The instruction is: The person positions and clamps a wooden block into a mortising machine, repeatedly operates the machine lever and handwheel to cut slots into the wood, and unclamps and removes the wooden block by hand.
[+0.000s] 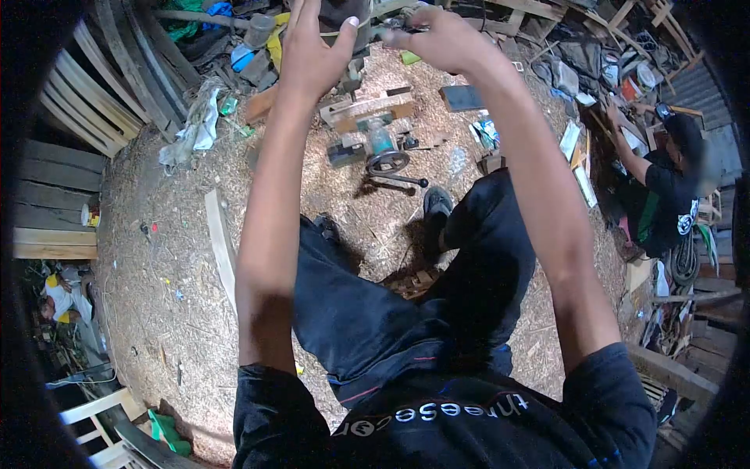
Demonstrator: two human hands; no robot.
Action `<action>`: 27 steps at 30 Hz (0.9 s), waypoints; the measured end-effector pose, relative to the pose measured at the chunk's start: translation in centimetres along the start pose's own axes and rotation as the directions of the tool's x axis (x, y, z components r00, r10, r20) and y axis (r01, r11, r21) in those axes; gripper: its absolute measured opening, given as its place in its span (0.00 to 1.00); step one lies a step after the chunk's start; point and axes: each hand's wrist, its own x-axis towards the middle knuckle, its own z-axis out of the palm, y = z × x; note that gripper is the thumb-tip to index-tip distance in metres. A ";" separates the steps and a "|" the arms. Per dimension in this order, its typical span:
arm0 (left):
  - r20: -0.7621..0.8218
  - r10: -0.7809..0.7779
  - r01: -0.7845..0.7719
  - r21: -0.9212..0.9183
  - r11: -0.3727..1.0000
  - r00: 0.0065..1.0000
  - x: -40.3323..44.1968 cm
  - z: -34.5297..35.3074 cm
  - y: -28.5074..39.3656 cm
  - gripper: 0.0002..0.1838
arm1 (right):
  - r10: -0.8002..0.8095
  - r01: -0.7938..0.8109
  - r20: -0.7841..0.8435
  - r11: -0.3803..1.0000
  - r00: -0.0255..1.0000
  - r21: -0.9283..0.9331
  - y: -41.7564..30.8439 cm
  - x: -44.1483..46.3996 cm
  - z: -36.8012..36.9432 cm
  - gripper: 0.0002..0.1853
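Note:
At the top edge, my left hand [314, 59] is raised, fingers running up out of view and thumb apart. Between its thumb and fingers is a dark round object [341, 11] with a pale rim, cut off by the frame, so its kind is unclear. To the right, my right hand [449, 41] is lifted with thumb and fingers apart, a gap separating it from that object; its fingertips are slightly blurred. Below both hands, a green machine with a handwheel [387, 162] and a crank lever stands beside a wooden block [371, 109].
Wood shavings cover the floor [172, 313]. At right a person [664, 180] in dark clothes works among clutter. Curved planks [90, 94] lean at upper left. A wooden strip [221, 246] lies left of my legs. A dark block [462, 98] sits right of the machine.

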 end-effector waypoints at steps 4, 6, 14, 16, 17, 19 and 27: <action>-0.049 0.109 -0.111 -0.043 0.993 0.993 -1.1 1.5 -2.1 0.30 | 0.253 -0.335 0.639 0.942 0.726 0.007 -2.1 1.0 -4.1 0.23; -0.039 0.019 -0.023 -0.092 0.995 0.999 -2.1 1.9 -1.9 0.28 | 0.284 -0.362 0.655 0.932 0.700 -0.017 -1.1 1.3 -3.0 0.19; 0.037 -0.157 0.161 -0.174 0.972 0.987 -5.9 0.5 -2.6 0.26 | 0.407 -0.471 0.365 0.875 0.838 0.107 3.8 -14.1 9.7 0.17; 0.050 -0.260 0.264 -0.214 0.940 0.964 -8.6 0.9 -3.6 0.25 | 0.489 -0.608 0.433 0.771 0.757 0.191 3.6 -13.9 9.4 0.17; 0.026 -0.305 0.303 -0.224 0.926 0.952 -10.2 1.7 -4.7 0.24 | 0.513 -0.645 0.455 0.739 0.727 0.197 4.3 -14.0 10.0 0.21; 0.027 -0.397 0.394 -0.214 0.894 0.917 -12.3 2.9 -5.7 0.23 | 0.539 -0.659 0.426 0.722 0.727 0.211 3.8 -14.5 10.1 0.21; 0.309 -0.415 0.452 -0.055 0.891 0.856 -15.6 6.3 -5.9 0.27 | 0.477 -0.518 0.206 0.813 0.854 0.266 5.5 -19.3 17.0 0.15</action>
